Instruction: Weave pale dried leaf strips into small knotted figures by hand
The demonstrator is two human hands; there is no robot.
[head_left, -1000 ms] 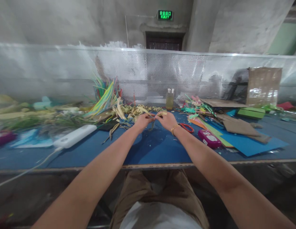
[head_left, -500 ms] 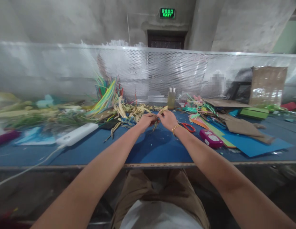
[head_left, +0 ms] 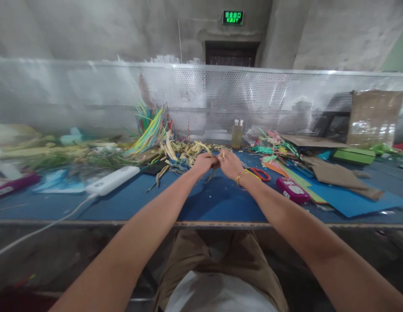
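My left hand (head_left: pixel 203 164) and my right hand (head_left: pixel 229 164) meet above the middle of the blue table, fingers pinched together. Between them is a dried husk strip, whose thin ends (head_left: pixel 210 175) hang below the fingers; most of it is hidden. A gold bracelet (head_left: pixel 242 175) circles my right wrist. Just behind my left hand lies a pile of pale dried husks (head_left: pixel 185 151) with some blue strands mixed in. Scissors with red-orange handles (head_left: pixel 260 174) rest to the right of my right hand.
A white power strip (head_left: pixel 113 180) with its cable lies left. Bundled coloured stems (head_left: pixel 149 130) and a bottle (head_left: pixel 237 135) stand at the back. A purple box (head_left: pixel 292 190), coloured paper (head_left: pixel 351 197) and cardboard (head_left: pixel 334 173) lie right. A perforated metal screen (head_left: pixel 195 104) borders the table.
My hands have drawn closer together, and the pale husk end that stuck up over my right hand no longer shows. The whole view has shifted slightly.
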